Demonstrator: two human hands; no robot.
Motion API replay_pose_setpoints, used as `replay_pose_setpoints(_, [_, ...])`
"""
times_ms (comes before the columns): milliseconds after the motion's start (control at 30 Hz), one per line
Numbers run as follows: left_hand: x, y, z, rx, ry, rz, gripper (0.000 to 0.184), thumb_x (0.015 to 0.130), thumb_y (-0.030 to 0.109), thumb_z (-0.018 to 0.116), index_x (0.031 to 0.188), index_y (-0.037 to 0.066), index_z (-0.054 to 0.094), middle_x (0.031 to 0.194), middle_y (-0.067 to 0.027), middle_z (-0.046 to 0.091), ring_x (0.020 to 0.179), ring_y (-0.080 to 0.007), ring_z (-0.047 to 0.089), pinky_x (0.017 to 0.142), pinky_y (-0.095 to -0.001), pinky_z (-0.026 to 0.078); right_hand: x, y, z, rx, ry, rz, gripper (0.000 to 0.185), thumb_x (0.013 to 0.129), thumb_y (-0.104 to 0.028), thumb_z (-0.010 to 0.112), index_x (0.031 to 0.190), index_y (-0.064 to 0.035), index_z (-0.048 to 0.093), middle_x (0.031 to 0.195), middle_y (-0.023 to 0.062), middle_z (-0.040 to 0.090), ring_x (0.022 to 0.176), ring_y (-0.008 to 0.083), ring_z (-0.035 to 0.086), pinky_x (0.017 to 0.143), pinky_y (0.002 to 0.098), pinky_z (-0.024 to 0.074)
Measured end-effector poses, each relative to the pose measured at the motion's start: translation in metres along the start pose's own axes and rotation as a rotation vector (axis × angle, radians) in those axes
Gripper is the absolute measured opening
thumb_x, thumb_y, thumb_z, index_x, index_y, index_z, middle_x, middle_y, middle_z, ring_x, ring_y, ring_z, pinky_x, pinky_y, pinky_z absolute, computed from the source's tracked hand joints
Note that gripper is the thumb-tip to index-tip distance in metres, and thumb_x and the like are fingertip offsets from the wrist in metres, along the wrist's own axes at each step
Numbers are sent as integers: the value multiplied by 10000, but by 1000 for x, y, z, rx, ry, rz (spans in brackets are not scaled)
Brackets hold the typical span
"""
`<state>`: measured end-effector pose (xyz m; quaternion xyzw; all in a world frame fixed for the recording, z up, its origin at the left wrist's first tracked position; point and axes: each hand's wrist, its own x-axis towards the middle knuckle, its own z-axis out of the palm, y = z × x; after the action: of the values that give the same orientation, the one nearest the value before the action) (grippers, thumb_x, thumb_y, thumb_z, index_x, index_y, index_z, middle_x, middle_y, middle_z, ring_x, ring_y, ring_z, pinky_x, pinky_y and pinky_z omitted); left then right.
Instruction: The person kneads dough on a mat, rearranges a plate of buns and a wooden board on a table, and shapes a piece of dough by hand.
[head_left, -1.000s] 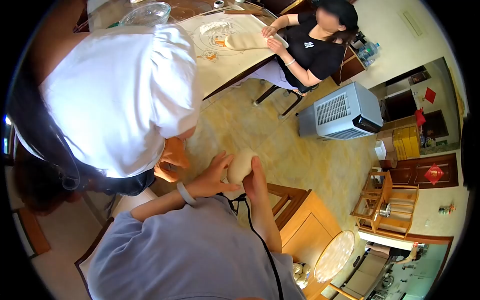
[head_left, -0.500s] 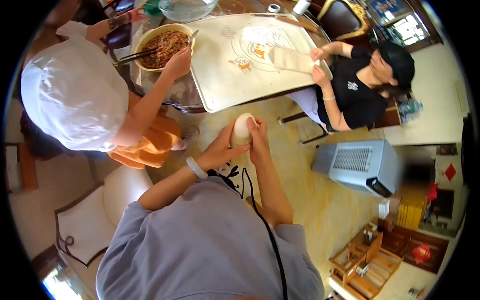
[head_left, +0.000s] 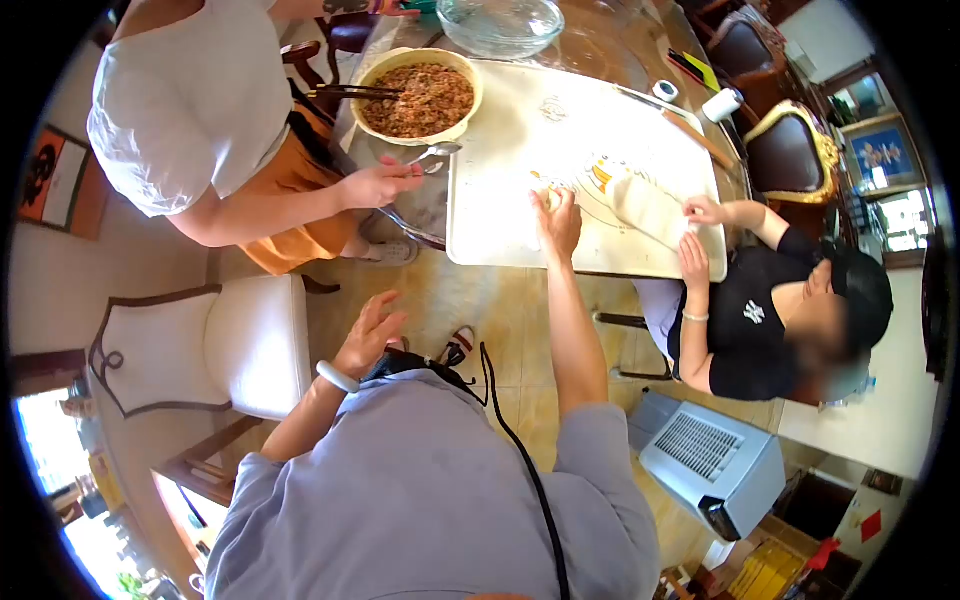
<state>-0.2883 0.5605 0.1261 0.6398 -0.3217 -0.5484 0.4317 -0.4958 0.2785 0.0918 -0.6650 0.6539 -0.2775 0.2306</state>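
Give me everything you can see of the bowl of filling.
The bowl is round, pale yellow and smooth, with a small lug at its lower edge. It sits upright by the mat's left end, holding coarse reddish-brown filling. Dark chopsticks cross its left rim, tips in the filling. A spoon is beside the lower rim; I can't tell whether they touch.

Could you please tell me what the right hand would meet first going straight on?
The right hand would probably pass over the pale board towards the glass bowl, though depth is unclear.
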Motion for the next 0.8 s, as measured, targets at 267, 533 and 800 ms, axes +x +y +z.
replay_pose_setpoints(267, [-22, -24, -19, -61, 221, -220, 454, 926, 306, 533, 1297, 67, 427, 1172, -75, 535, 1049, -168, 543, 763, -284, 495, -7, 36, 49, 40, 231, -280, 597, 859, -205, 574, 1376, -40, 326, 1319, 232, 418, 1233, 369, 373, 1008, 466, 291])
replay_pose_setpoints(533, [-13, -32, -7, -106, 146, -191, 426, 942, 324, 513, 1263, 49, 458, 1114, -75, 545, 998, -163, 559, 771, -285, 484, -86, 59, 10, 200, 114, -259, 524, 840, -107, 547, 1331, -29, 379, 1324, 197, 404, 1237, 362, 351, 1019, 459, 277])
replay_pose_setpoints(800, [1, -42, 3, -62, 79, -174, 391, 951, 315, 506, 1230, 41, 487, 1117, -73, 534, 981, -154, 561, 763, -265, 486, -124, 79, -7, 202, 94, -111, 472, 844, -102, 535, 1292, -12, 417, 1259, 184, 460, 1179, 351, 400, 990, 442, 309])
